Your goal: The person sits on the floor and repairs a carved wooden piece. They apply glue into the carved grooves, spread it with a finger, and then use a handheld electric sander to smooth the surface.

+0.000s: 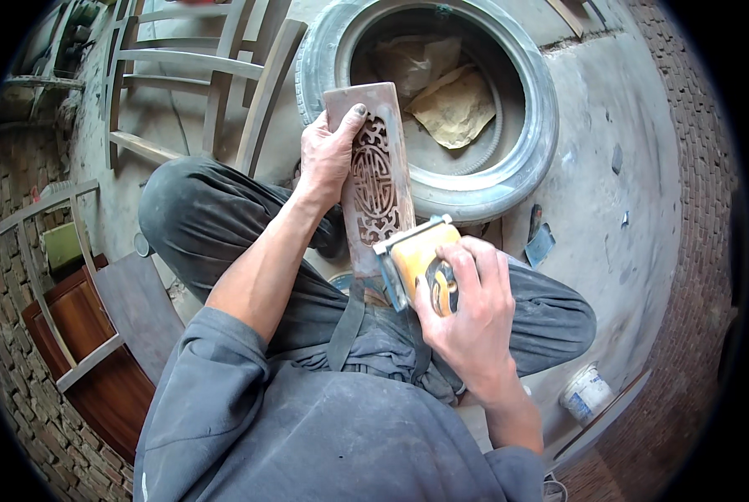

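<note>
My left hand (328,155) grips the upper left edge of a carved wooden panel (376,184), thumb on its face. Pierced scrollwork runs down the panel's middle, and its top leans over the rim of a large tyre (483,188). In my right hand (473,309) is a yellow electric sander (416,259), fingers wrapped round its body. The sander is tilted at the panel's lower right end, with a bluish sheet clamped on its pad. Whether the pad touches the wood I cannot tell.
Crumpled brown paper (454,109) lies inside the tyre. Wooden frames (220,84) stand at the far left; a reddish-brown door panel (90,343) and a grey board (138,309) lie nearer. At right are a blue sandpaper scrap (540,244) and a white bucket (588,391).
</note>
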`<state>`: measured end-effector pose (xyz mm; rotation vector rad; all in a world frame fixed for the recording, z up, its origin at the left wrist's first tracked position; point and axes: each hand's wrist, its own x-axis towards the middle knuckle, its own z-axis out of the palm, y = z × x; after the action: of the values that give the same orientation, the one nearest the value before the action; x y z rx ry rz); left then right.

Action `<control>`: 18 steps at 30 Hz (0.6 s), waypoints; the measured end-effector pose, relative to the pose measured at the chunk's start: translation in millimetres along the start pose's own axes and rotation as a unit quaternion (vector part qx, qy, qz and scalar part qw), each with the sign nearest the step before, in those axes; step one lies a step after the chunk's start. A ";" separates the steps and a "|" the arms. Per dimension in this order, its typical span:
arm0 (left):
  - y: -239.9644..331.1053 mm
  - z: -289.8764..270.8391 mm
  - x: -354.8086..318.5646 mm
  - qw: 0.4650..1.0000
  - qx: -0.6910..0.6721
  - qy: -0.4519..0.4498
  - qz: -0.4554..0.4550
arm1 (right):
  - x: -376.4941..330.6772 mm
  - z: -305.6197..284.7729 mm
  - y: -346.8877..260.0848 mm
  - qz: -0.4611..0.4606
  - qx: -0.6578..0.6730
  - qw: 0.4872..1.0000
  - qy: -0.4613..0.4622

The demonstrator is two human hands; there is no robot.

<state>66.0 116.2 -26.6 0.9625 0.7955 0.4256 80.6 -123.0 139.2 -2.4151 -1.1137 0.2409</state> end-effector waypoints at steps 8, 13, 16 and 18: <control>4.9 4.2 -4.9 1.000 -0.018 -0.005 0.007 | 18.1 2.8 -1.8 -0.012 -0.019 1.000 0.001; 3.3 4.9 -5.3 1.000 -0.027 -0.002 0.011 | -4.3 -2.3 -9.7 -0.003 -0.020 0.999 -0.031; 5.7 7.4 -5.4 1.000 -0.012 0.004 0.017 | 15.0 0.2 -7.3 -0.017 -0.028 0.999 -0.008; 5.5 6.5 -6.4 1.000 -0.008 0.010 0.017 | 29.4 5.1 -3.8 -0.033 -0.029 0.999 0.007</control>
<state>66.9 111.3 -17.2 0.9597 0.7927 0.4713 95.6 -97.0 137.6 -2.4224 -1.2083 0.1723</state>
